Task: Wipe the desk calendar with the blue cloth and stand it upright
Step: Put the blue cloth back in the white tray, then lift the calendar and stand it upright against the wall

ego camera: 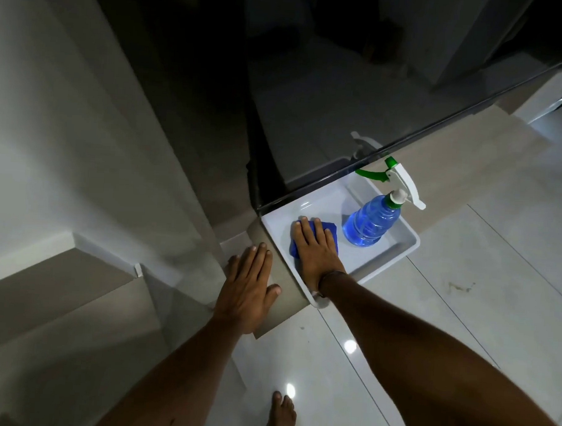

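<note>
Here the blue cloth (296,242) lies flat under the right hand (315,246).

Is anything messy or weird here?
Nothing is spilled or broken. One odd thing: the white plastic tray juts out past the beige ledge, over the floor. The blue spray bottle stands upright, and the right hand lies flat on the blue cloth.

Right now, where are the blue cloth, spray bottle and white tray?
blue cloth (331,229): head view, far corner beyond the fingers.
spray bottle (368,221): head view, blue body.
white tray (397,248): head view, right rim.
</note>
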